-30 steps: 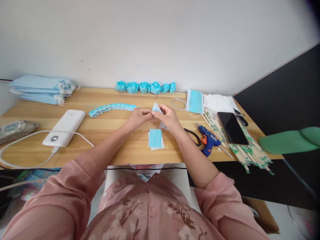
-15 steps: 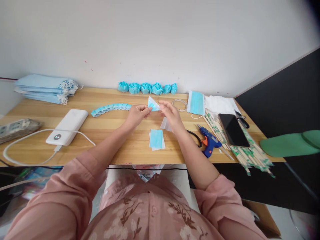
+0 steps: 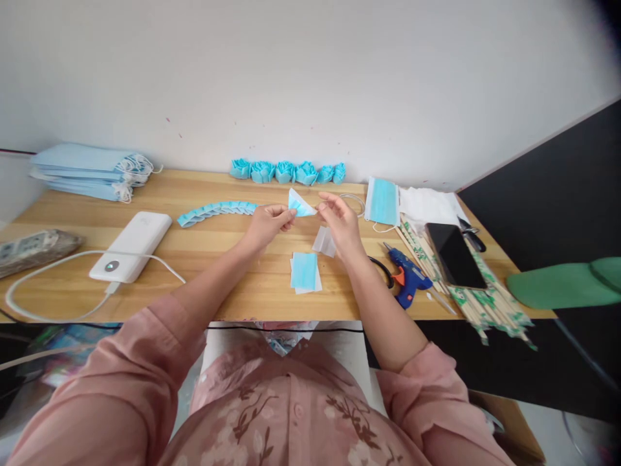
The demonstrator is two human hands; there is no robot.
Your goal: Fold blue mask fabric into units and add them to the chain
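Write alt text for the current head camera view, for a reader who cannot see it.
A left hand pinches a folded blue-and-white piece above a wooden table, the right hand at its corner. Six blue flowers line the back; face masks, a power bank, a glue gun and a phone lie around.

Green bottle (image 3: 563,283) cropped at right edge, power strip (image 3: 33,251) cropped at left edge, black handle (image 3: 382,272) partly occluded by right forearm (image 3: 371,294), thin loop (image 3: 356,202) partly behind right hand (image 3: 342,223), print on straw wrappers (image 3: 490,304) illegible, items below tabletop (image 3: 228,298) blurred
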